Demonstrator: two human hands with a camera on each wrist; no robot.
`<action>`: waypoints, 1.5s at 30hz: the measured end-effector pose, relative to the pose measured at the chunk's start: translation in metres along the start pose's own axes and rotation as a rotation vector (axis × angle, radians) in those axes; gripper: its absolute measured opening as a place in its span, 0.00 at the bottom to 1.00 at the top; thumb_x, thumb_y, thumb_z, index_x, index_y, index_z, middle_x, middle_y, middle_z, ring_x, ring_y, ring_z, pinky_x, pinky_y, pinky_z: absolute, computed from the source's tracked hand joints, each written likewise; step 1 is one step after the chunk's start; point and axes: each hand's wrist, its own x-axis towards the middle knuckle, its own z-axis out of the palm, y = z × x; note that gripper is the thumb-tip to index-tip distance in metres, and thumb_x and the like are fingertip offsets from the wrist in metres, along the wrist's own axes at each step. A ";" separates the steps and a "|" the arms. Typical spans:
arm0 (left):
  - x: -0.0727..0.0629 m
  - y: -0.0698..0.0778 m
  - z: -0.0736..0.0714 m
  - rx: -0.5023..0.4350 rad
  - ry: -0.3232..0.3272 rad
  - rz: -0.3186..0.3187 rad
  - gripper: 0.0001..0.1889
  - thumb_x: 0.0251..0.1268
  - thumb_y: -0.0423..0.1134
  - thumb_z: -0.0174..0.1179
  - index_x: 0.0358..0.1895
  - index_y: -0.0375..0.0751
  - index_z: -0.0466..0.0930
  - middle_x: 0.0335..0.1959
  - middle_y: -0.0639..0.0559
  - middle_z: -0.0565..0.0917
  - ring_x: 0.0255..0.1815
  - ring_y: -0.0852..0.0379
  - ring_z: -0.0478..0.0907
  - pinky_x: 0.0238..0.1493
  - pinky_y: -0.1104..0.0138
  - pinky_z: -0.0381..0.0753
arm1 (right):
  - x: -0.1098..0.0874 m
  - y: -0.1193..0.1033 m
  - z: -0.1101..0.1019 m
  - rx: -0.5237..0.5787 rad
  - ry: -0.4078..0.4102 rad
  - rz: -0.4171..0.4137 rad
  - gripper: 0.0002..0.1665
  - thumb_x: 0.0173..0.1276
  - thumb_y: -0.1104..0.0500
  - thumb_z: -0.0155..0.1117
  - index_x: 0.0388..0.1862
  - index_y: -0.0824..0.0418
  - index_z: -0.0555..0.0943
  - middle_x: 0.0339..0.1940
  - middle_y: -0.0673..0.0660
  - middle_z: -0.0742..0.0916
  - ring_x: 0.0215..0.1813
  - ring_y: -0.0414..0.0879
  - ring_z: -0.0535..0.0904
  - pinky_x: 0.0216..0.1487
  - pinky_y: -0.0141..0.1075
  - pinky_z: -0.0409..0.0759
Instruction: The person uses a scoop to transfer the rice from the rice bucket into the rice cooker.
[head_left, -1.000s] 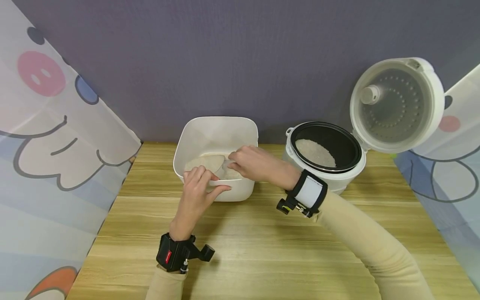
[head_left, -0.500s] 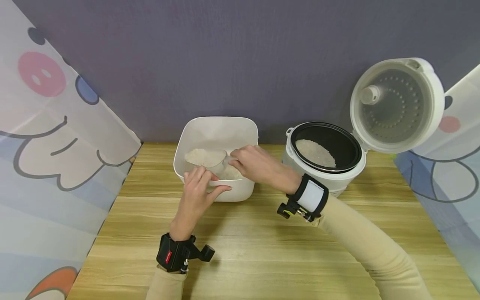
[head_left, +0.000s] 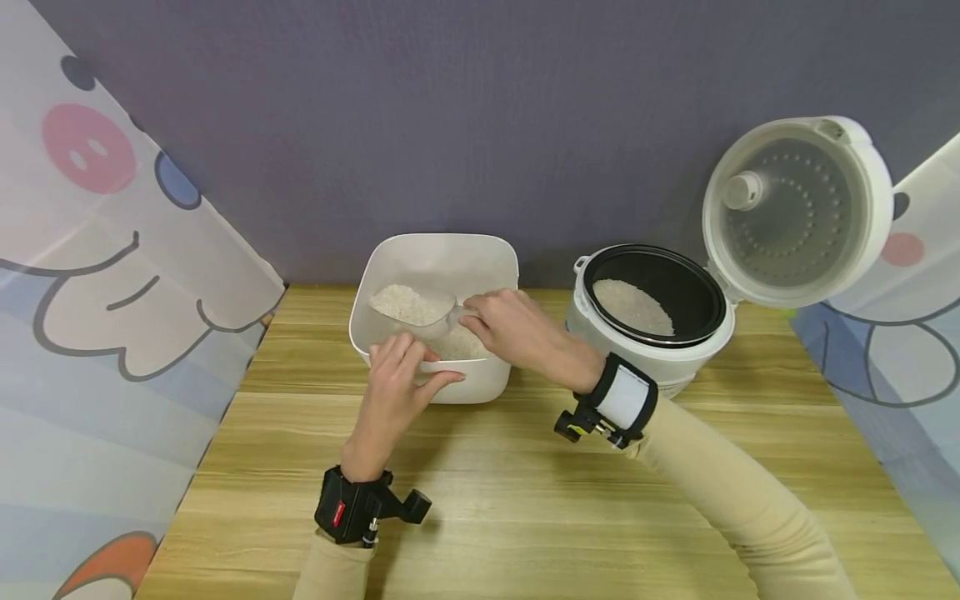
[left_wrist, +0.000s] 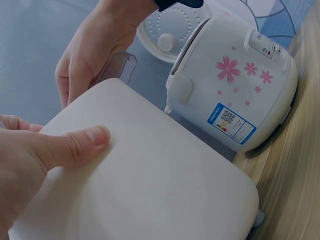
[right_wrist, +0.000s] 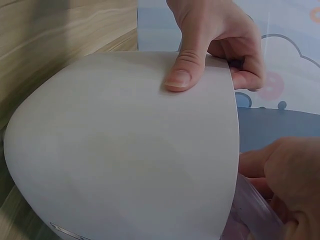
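A white rice bin stands on the table with loose rice inside. My left hand grips its front rim, thumb pressed on the outer wall and fingers over the edge. In my right hand is the handle of a clear scoop, heaped with rice and held inside the bin near the rim level. The right wrist view shows the scoop's clear handle in the fingers, partly behind the bin wall.
Right of the bin stands a white rice cooker, its lid raised. Rice lies in its black inner pot. A grey wall rises behind the wooden table; cartoon-print curtains hang at both sides.
The scoop has come up out of the rice in the bin, now filled and levelled, the right hand rising slightly with it. The left hand keeps its hold on the rim.
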 end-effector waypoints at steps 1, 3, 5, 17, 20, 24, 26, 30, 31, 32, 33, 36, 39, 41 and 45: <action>0.000 0.000 0.000 -0.003 0.001 0.000 0.26 0.47 0.55 0.73 0.31 0.36 0.73 0.29 0.48 0.74 0.32 0.47 0.72 0.37 0.56 0.56 | 0.000 0.000 0.000 0.000 0.003 0.002 0.23 0.80 0.59 0.59 0.21 0.55 0.67 0.19 0.46 0.66 0.23 0.39 0.64 0.26 0.32 0.63; 0.000 0.000 0.000 0.003 0.002 -0.001 0.26 0.53 0.58 0.69 0.31 0.36 0.73 0.28 0.48 0.73 0.32 0.47 0.72 0.37 0.56 0.56 | -0.001 0.000 0.000 0.003 0.009 0.005 0.23 0.80 0.59 0.59 0.21 0.55 0.67 0.19 0.46 0.66 0.23 0.40 0.64 0.26 0.33 0.63; 0.000 0.001 0.000 0.006 -0.002 -0.003 0.26 0.51 0.57 0.71 0.31 0.36 0.73 0.29 0.48 0.73 0.32 0.47 0.72 0.37 0.56 0.56 | -0.001 0.000 0.000 0.006 0.016 0.008 0.22 0.79 0.59 0.59 0.21 0.55 0.67 0.19 0.46 0.66 0.23 0.39 0.64 0.25 0.33 0.63; -0.001 0.002 0.000 0.006 -0.008 -0.012 0.26 0.41 0.50 0.77 0.32 0.36 0.73 0.29 0.48 0.73 0.32 0.47 0.72 0.38 0.56 0.56 | -0.001 0.001 -0.003 0.021 0.037 0.037 0.14 0.79 0.58 0.59 0.31 0.61 0.80 0.21 0.49 0.74 0.25 0.42 0.70 0.28 0.38 0.72; 0.000 0.001 0.000 0.010 -0.001 -0.009 0.26 0.56 0.60 0.66 0.31 0.37 0.74 0.28 0.49 0.73 0.32 0.47 0.72 0.38 0.56 0.57 | -0.001 0.000 -0.007 0.039 0.048 0.049 0.12 0.79 0.58 0.60 0.43 0.65 0.85 0.26 0.52 0.82 0.27 0.43 0.75 0.32 0.40 0.77; 0.000 0.001 0.001 0.018 0.008 -0.006 0.29 0.63 0.65 0.55 0.31 0.37 0.73 0.28 0.49 0.73 0.31 0.48 0.72 0.38 0.56 0.57 | -0.003 -0.001 -0.012 0.057 0.059 0.067 0.16 0.79 0.58 0.60 0.54 0.68 0.85 0.36 0.57 0.90 0.33 0.46 0.84 0.38 0.43 0.83; 0.001 0.001 0.001 0.015 0.010 -0.005 0.29 0.63 0.65 0.55 0.31 0.37 0.73 0.28 0.49 0.73 0.31 0.48 0.72 0.38 0.56 0.57 | -0.003 -0.002 -0.016 0.061 0.065 0.075 0.17 0.79 0.58 0.61 0.56 0.68 0.85 0.40 0.59 0.91 0.36 0.48 0.87 0.41 0.45 0.85; 0.001 0.001 0.000 0.009 0.007 -0.005 0.28 0.62 0.63 0.58 0.31 0.37 0.74 0.28 0.49 0.73 0.31 0.48 0.72 0.38 0.55 0.57 | -0.004 -0.003 -0.023 0.061 0.080 0.086 0.18 0.78 0.57 0.62 0.57 0.69 0.85 0.43 0.61 0.91 0.39 0.51 0.89 0.42 0.46 0.85; 0.001 0.001 0.000 0.004 0.006 -0.005 0.27 0.60 0.62 0.61 0.31 0.37 0.74 0.28 0.49 0.73 0.31 0.47 0.72 0.38 0.55 0.57 | -0.005 -0.002 -0.024 0.062 0.081 0.092 0.18 0.78 0.57 0.62 0.57 0.68 0.85 0.43 0.61 0.91 0.39 0.51 0.89 0.41 0.46 0.85; 0.001 0.001 0.000 -0.001 0.006 -0.005 0.26 0.58 0.60 0.64 0.31 0.37 0.74 0.28 0.49 0.73 0.31 0.47 0.72 0.38 0.55 0.57 | -0.006 -0.002 -0.026 0.063 0.084 0.094 0.18 0.78 0.57 0.62 0.57 0.68 0.85 0.43 0.61 0.91 0.39 0.51 0.89 0.41 0.46 0.85; 0.001 0.001 0.000 -0.004 0.005 -0.005 0.26 0.55 0.59 0.67 0.31 0.37 0.74 0.28 0.49 0.73 0.31 0.47 0.72 0.38 0.55 0.57 | -0.007 -0.001 -0.028 0.064 0.087 0.098 0.18 0.78 0.57 0.62 0.57 0.68 0.85 0.43 0.61 0.91 0.39 0.51 0.88 0.41 0.46 0.85; 0.001 0.001 0.000 -0.006 0.001 -0.005 0.26 0.54 0.58 0.67 0.32 0.37 0.73 0.29 0.49 0.73 0.31 0.47 0.72 0.38 0.55 0.57 | -0.011 0.003 -0.033 0.066 0.097 0.108 0.18 0.77 0.57 0.63 0.56 0.68 0.85 0.42 0.61 0.91 0.38 0.50 0.88 0.41 0.47 0.84; 0.001 0.001 0.001 0.003 0.005 -0.003 0.28 0.60 0.62 0.60 0.31 0.36 0.73 0.28 0.49 0.73 0.30 0.48 0.71 0.38 0.55 0.57 | -0.017 0.007 -0.038 0.071 0.107 0.121 0.18 0.77 0.57 0.63 0.56 0.68 0.85 0.43 0.61 0.91 0.39 0.49 0.88 0.42 0.47 0.84; 0.001 0.001 0.001 0.006 0.006 -0.003 0.29 0.63 0.64 0.55 0.31 0.36 0.73 0.28 0.49 0.73 0.30 0.48 0.71 0.39 0.55 0.58 | -0.022 0.010 -0.040 0.073 0.113 0.129 0.18 0.77 0.57 0.64 0.56 0.69 0.85 0.44 0.62 0.91 0.40 0.49 0.88 0.43 0.47 0.84; 0.001 0.002 0.000 0.006 0.007 -0.007 0.30 0.63 0.65 0.55 0.31 0.36 0.74 0.27 0.49 0.72 0.31 0.47 0.72 0.39 0.55 0.59 | -0.033 0.017 -0.044 0.080 0.138 0.137 0.18 0.76 0.57 0.65 0.56 0.70 0.85 0.44 0.62 0.91 0.38 0.50 0.86 0.43 0.47 0.83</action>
